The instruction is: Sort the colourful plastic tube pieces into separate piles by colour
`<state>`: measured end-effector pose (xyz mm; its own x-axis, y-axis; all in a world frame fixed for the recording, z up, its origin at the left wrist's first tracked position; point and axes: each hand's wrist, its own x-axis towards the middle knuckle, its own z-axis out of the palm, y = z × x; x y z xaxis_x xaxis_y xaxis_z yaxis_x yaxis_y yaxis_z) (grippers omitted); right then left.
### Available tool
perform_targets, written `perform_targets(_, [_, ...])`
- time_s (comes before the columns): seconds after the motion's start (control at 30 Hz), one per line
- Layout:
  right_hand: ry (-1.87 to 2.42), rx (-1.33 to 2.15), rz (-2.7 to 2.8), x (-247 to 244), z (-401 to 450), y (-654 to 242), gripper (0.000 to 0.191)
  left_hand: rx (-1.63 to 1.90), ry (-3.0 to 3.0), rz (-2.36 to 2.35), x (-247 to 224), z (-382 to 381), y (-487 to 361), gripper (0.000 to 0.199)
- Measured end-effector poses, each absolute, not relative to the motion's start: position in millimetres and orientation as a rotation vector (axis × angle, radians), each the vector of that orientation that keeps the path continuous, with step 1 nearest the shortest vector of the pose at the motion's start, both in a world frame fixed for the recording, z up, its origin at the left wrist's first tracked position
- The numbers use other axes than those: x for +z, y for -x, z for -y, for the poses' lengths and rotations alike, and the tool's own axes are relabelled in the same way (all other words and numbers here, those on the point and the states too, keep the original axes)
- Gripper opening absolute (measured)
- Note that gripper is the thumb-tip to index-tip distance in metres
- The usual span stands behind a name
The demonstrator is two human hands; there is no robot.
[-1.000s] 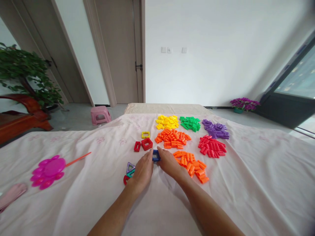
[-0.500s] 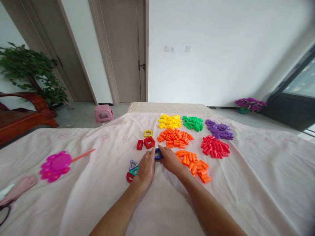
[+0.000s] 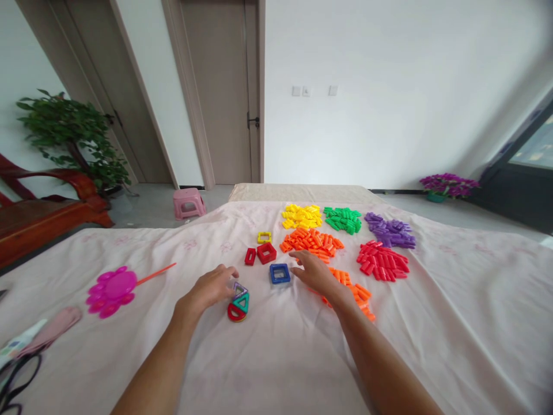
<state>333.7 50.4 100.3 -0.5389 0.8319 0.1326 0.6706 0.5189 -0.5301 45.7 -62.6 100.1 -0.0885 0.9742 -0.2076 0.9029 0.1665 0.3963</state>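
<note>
Grip unclenched both sides, I have the left hand (image 3: 211,288) by the purple triangle (image 3: 244,290), contact unclear, the right hand (image 3: 317,273) beside the blue square (image 3: 280,280), best pinched by opposite edges.

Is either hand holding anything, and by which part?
Nothing is visibly held: the right hand is open beside the blue square; the left hand is at the purple triangle, contact unclear.

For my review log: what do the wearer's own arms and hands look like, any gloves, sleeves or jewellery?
The left hand and right hand are ungloved. Both the left forearm and right forearm are bare as far as they show, with no sleeve, watch or bracelet visible. Rings are too small to rule out.
</note>
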Motion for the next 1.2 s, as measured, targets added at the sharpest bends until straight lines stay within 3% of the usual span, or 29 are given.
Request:
perform_targets(0.37, [1.271, 0.584, 2.312, 78.4, -50.6, -324.5, 0.042, 0.502, -1.651, -1.953, 72.7, 47.8, -57.8, 0.016])
perform_targets(0.53, [1.271, 0.573, 2.169, 68.7, -54.8, -320.2, 0.042, 0.611, -1.621, -2.117, 69.3, 24.6, -56.1, 0.031])
perform_targets(0.7, [1.256, 0.572, 2.113, 55.5, -58.0, -316.5, 0.042, 0.641, -1.666, -2.209, 71.0, -8.2, -66.1, 0.063])
perform_targets(0.93, [1.204, 0.616, 2.115, 47.3, -53.5, -313.0, 0.040, 0.531, -1.722, -2.263, 60.7, -18.8, -88.1, 0.038])
perform_targets(1.2, [1.164, 0.517, 2.016, 45.7, -56.3, -312.7, 0.043, 0.466, -1.670, -2.290, 82.3, -34.5, -77.7, 0.056])
